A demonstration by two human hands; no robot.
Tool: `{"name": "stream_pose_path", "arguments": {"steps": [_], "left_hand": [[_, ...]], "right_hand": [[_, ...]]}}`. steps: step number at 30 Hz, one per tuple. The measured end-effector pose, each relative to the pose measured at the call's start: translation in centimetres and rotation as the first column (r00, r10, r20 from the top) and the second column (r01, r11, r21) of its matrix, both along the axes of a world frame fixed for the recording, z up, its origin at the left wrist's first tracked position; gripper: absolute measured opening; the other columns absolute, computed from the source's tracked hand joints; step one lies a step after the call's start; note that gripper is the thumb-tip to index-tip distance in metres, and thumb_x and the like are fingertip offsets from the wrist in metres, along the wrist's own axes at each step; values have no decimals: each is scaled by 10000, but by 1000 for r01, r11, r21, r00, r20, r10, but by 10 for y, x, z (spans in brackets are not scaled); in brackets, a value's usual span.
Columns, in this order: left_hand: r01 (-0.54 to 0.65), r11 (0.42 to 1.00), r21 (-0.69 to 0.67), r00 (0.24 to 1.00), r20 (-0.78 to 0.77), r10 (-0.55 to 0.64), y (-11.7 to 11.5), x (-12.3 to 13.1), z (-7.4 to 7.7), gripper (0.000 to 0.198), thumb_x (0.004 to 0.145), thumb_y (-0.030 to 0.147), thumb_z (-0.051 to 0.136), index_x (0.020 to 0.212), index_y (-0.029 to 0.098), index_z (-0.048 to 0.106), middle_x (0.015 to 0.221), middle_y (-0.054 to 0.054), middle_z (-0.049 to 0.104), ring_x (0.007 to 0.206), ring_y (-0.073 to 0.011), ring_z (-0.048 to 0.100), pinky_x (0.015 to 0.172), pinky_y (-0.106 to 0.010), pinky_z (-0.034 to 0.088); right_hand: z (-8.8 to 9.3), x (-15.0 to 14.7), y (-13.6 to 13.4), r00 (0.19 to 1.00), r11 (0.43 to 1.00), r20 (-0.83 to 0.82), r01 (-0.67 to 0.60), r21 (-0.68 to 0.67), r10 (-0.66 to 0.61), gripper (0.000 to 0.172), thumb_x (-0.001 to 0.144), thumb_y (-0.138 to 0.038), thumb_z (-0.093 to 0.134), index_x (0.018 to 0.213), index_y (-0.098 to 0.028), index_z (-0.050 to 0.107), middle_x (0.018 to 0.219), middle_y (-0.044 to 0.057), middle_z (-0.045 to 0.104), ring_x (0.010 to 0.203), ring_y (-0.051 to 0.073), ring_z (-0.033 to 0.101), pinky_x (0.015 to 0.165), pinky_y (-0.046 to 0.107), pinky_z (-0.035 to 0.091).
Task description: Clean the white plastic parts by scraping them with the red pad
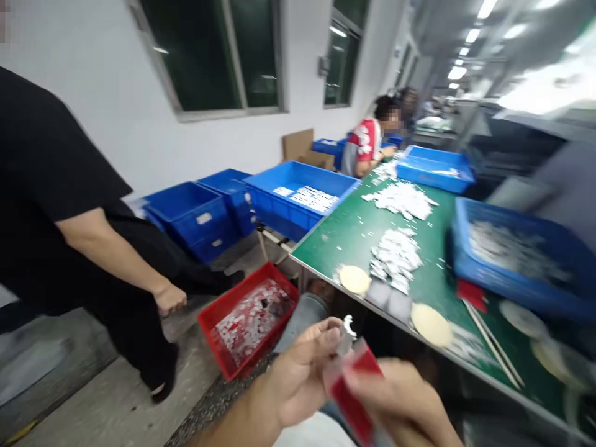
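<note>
My left hand is at the bottom middle, fingers pinched on a small white plastic part. My right hand is just right of it and closed around a red tool whose tip meets the white part. Both are blurred by motion and held over my lap, in front of the green table. Piles of white parts lie on the table.
A red tray of white parts sits on the floor at my left. Blue bins stand along the wall and on the table. A person in black walks past at left; another person in red sits at the far end.
</note>
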State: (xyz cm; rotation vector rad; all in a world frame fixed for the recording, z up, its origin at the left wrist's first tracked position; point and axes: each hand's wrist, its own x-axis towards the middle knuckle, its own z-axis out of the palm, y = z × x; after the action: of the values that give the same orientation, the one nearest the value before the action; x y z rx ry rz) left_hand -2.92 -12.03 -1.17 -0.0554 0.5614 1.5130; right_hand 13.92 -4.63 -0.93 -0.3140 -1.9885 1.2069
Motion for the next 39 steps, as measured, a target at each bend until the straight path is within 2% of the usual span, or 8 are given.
{"name": "stream_pose_path", "arguments": {"steps": [5, 9, 16, 19, 24, 28, 32, 39], "left_hand": [[0, 1000, 29, 981, -193, 5, -1, -7, -1, 356, 687, 253, 1009, 899, 171, 735, 760, 21, 702, 675, -76, 672, 665, -175, 563], [0, 999, 42, 941, -338, 15, 1, -14, -6, 356, 688, 279, 1008, 926, 183, 762, 814, 9, 752, 744, -104, 740, 726, -190, 605], [-9, 1000, 4, 919, -394, 10, 12, -12, -8, 324, 676, 278, 1011, 868, 170, 773, 765, 2, 754, 701, -92, 712, 727, -168, 588], [23, 1000, -14, 919, -394, -27, 17, -12, -17, 328, 682, 273, 1007, 898, 176, 781, 798, -15, 779, 707, -103, 722, 728, -183, 585], [78, 997, -13, 917, -392, -77, 29, -16, -29, 297, 700, 288, 995, 879, 171, 788, 740, -9, 745, 666, -100, 686, 672, -180, 545], [175, 984, -27, 898, -405, -171, 42, -20, -33, 322, 693, 344, 998, 860, 161, 792, 707, -20, 728, 637, -105, 659, 653, -196, 523], [146, 989, -32, 905, -400, -147, 55, -23, -34, 303, 682, 335, 1003, 799, 182, 769, 664, 5, 695, 653, -99, 650, 657, -179, 503], [126, 992, -16, 884, -452, -120, 75, -29, -44, 231, 735, 287, 967, 841, 203, 780, 716, -2, 717, 693, -102, 686, 684, -170, 545]], "right_hand": [[-3, -2, 20, 759, 758, -49, 641, -120, -650, 327, 1022, -308, 689, 1330, -356, 786, 1140, 29, 857, 909, 226, 798, 810, 311, 650], [-8, -5, 1, 905, 866, -36, 392, -310, -423, 272, 1043, -341, 669, 1267, -342, 823, 1074, 40, 861, 803, 188, 779, 703, 260, 630], [1, -11, -13, 918, 800, -151, 228, -555, -367, 198, 1028, -368, 703, 1145, -374, 863, 1074, 22, 858, 870, 148, 781, 722, 171, 603], [3, -14, 4, 972, 859, -130, 106, -501, -196, 213, 1011, -420, 711, 1098, -333, 884, 900, 39, 851, 731, 163, 751, 608, 204, 576], [-7, -22, 49, 898, 802, 68, 420, -425, -434, 264, 1014, -369, 687, 1192, -270, 856, 784, 24, 807, 564, 136, 632, 501, 224, 496], [-17, -29, 71, 974, 867, 77, 225, -445, -213, 252, 994, -407, 703, 1115, -270, 876, 879, 39, 847, 694, 183, 730, 609, 265, 578], [-25, -36, 79, 811, 729, 122, 571, -378, -572, 218, 1017, -311, 673, 1119, -269, 860, 1056, 45, 848, 892, 201, 753, 791, 300, 603], [-39, -26, 55, 792, 598, -13, 451, -663, -611, 191, 1048, -381, 667, 1124, -333, 835, 909, 6, 759, 598, 96, 549, 492, 179, 434]]}}
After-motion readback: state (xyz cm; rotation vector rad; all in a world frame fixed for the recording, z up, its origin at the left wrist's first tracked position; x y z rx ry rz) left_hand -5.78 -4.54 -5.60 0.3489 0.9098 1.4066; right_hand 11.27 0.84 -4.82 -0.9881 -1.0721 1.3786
